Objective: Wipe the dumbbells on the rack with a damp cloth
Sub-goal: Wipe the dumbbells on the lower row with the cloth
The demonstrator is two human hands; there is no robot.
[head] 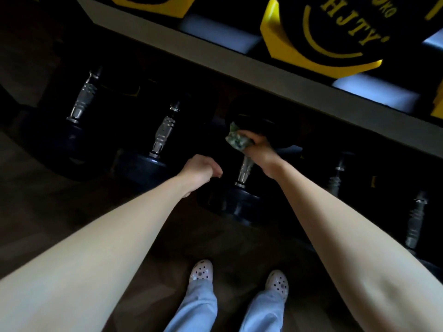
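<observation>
Clutching the bunched green cloth, the right hand presses it to the far head of a dumbbell low on the rack — wiping seems under way. The left hand, loosely curled and empty, hovers beside that dumbbell. Next, probably, its handle and near head.

At the frame's centre the right hand grips a crumpled green cloth against the far black head of a chrome-handled dumbbell on the dark lower shelf. The left hand hovers just left of that handle, fingers loosely curled, holding nothing. A grey rack rail crosses diagonally above, with a yellow-and-black dumbbell at upper right. Pale perforated clogs show at the bottom.
</observation>
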